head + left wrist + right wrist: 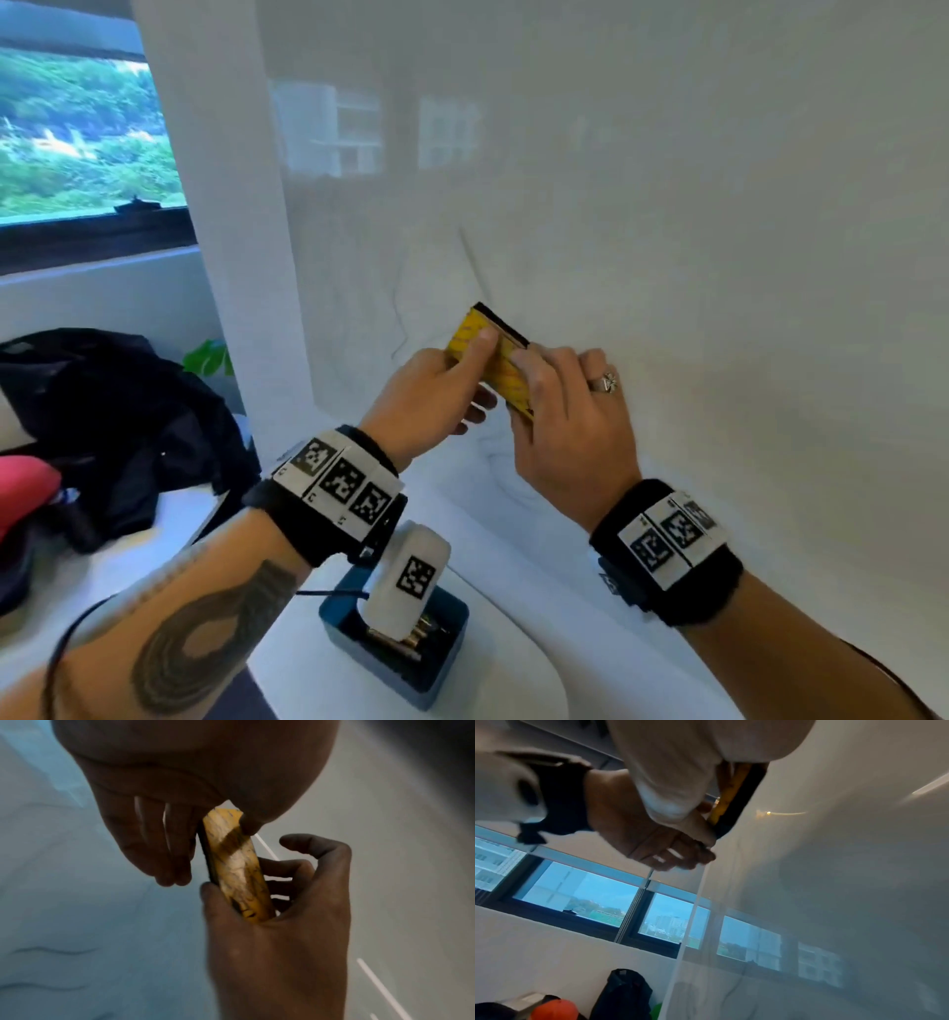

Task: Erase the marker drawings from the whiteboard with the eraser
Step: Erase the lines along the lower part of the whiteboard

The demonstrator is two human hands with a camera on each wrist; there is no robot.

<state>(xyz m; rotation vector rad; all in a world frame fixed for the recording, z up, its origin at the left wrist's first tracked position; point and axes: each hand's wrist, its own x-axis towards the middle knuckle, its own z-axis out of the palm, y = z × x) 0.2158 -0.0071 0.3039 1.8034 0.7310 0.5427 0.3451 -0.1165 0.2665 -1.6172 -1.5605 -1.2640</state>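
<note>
Eraser [492, 360], yellow-backed with a dark felt strip along its edge, sits between both hands just in front of the whiteboard [719, 257], low and left of the board's middle. The left hand [436, 388] pinches its upper end, thumb on the yellow face and fingers behind; the right hand [562, 411] clasps the lower end, thumb across the yellow back. Whether the felt touches the board cannot be told. Faint marker lines [395, 308] run at about 10 o'clock from the eraser, with fainter curves at 6 o'clock.

To wipe well, one hand should probably take the eraser fully, lay the felt flat on the board and press evenly through overlapping strokes across those lines.

At 6 o'clock, on the white table [318, 658], a blue box [426, 678] holds small metallic cylinders, possibly batteries, partly hidden by the left wrist camera.
</note>
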